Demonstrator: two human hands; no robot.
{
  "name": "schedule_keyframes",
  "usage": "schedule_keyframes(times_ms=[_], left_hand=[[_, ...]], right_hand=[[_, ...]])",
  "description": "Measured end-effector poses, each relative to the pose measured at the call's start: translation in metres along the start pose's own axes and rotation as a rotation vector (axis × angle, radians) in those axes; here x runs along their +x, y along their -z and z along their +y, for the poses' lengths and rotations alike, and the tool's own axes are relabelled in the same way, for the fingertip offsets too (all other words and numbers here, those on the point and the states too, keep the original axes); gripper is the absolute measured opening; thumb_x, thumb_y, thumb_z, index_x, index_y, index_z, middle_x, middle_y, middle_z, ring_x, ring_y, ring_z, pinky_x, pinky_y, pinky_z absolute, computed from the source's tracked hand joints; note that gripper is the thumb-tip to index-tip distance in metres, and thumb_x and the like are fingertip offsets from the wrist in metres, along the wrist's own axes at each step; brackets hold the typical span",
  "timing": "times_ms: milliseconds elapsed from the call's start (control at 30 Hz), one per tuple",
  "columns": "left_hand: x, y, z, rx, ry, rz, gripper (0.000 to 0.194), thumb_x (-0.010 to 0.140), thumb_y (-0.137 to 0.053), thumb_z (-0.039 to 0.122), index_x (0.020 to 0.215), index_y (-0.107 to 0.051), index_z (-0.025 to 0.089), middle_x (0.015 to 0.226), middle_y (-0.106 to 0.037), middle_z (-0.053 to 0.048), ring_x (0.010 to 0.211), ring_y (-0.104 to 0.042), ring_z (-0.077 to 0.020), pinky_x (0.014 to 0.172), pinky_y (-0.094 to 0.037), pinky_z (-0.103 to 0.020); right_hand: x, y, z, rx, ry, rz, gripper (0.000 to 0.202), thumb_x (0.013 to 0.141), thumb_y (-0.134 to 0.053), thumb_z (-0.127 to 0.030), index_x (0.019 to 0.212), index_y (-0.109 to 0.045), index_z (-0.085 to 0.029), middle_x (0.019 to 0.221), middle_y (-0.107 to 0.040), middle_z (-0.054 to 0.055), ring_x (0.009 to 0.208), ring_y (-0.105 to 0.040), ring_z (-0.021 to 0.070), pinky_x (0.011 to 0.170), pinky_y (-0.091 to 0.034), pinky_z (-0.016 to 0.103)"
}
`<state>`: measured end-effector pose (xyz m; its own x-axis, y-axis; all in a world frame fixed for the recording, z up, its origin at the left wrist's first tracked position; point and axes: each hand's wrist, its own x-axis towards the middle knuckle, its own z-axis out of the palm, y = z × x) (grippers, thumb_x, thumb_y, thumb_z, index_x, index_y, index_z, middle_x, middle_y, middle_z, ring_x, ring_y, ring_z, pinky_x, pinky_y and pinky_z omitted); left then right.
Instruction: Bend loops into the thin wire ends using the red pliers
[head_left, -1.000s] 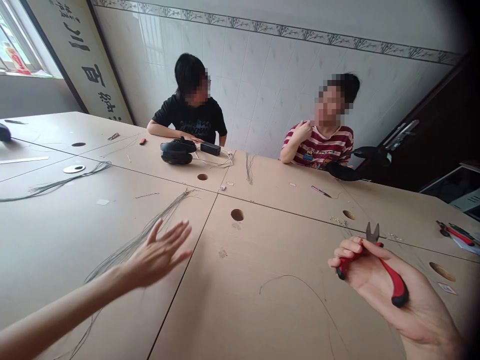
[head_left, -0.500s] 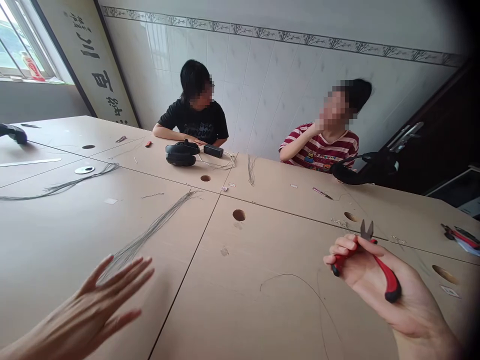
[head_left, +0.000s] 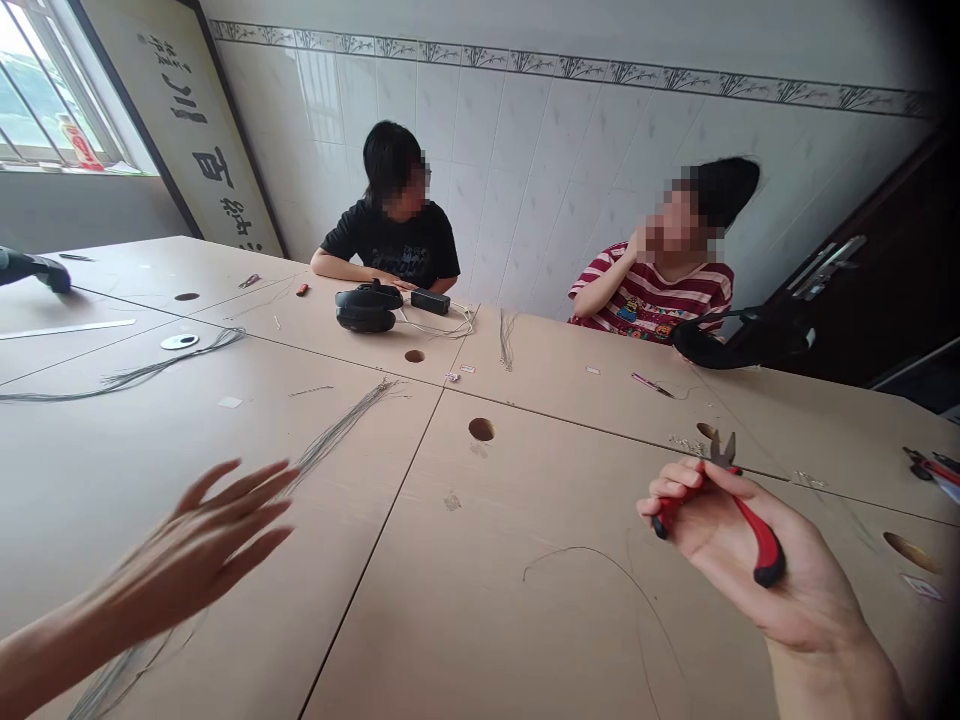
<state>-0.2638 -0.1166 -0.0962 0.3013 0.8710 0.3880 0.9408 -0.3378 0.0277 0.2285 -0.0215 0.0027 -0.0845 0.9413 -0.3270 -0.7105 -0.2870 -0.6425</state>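
Note:
My left hand [head_left: 202, 540], fingers spread and nothing in it, hovers over a bundle of thin grey wires [head_left: 341, 430] that runs diagonally across the left of the table. The hand and forearm hide the bundle's middle. In my right hand [head_left: 765, 560] are small cutting pliers [head_left: 765, 545] with red handles and black ends. Their jaws point up and stand apart. A single thin curved wire [head_left: 592, 549] lies on the table between my hands.
Two people [head_left: 390, 240] [head_left: 660, 280] sit across the table [head_left: 450, 620]. Black devices [head_left: 365, 308] with a cable, another wire bundle [head_left: 165, 365], a white ruler [head_left: 67, 328], a pen-like tool [head_left: 652, 384] and more pliers [head_left: 930, 465] lie farther out. Round holes pierce the tabletop.
My left hand has moved up and over the wire bundle, whose lower end now shows below the forearm. My right hand, holding the pliers, has shifted slightly left. The view has shifted a little.

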Motion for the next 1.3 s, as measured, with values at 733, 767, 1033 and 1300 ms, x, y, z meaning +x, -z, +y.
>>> schedule_keyframes(times_ms=[733, 767, 1033, 1300], left_hand=[[0.195, -0.072, 0.044, -0.111, 0.374, -0.149, 0.065, 0.096, -0.024, 0.045, 0.145, -0.042, 0.006, 0.158, -0.025, -0.022, 0.148, -0.023, -0.0351, 0.115, 0.002, -0.065], [0.201, -0.063, 0.062, -0.151, 0.371, -0.106, 0.065, 0.097, -0.022, 0.044, 0.145, -0.041, 0.005, 0.16, -0.021, -0.022, 0.149, -0.019, -0.0356, 0.114, 0.0, -0.066], [0.22, 0.028, 0.198, -1.225, 0.201, -0.221, 0.055, 0.095, -0.037, 0.059, 0.13, -0.062, 0.025, 0.134, -0.062, -0.008, 0.127, -0.053, -0.029, 0.104, -0.041, -0.041], [0.226, 0.032, 0.21, -1.432, 0.094, -0.523, 0.041, 0.088, -0.057, 0.055, 0.108, -0.067, 0.022, 0.106, -0.069, -0.006, 0.089, -0.063, -0.0188, 0.074, -0.048, -0.029]], right_hand=[[0.008, -0.05, 0.027, 0.027, -0.023, -0.28, 0.011, 0.076, -0.07, -0.018, 0.072, -0.06, -0.016, 0.073, -0.054, -0.002, 0.068, -0.053, 0.011, 0.067, -0.051, 0.028], [0.008, -0.052, 0.028, 0.021, -0.009, -0.284, 0.011, 0.076, -0.07, -0.019, 0.072, -0.06, -0.017, 0.073, -0.055, -0.002, 0.068, -0.053, 0.0114, 0.067, -0.051, 0.029], [0.004, -0.069, 0.033, 0.024, 0.077, -0.276, 0.009, 0.076, -0.072, -0.019, 0.074, -0.063, -0.017, 0.076, -0.059, -0.001, 0.073, -0.055, 0.0128, 0.069, -0.048, 0.028], [0.008, -0.062, 0.034, -0.006, 0.034, -0.319, 0.01, 0.078, -0.069, -0.024, 0.074, -0.064, -0.017, 0.077, -0.062, 0.0, 0.073, -0.056, 0.0132, 0.067, -0.045, 0.026]])
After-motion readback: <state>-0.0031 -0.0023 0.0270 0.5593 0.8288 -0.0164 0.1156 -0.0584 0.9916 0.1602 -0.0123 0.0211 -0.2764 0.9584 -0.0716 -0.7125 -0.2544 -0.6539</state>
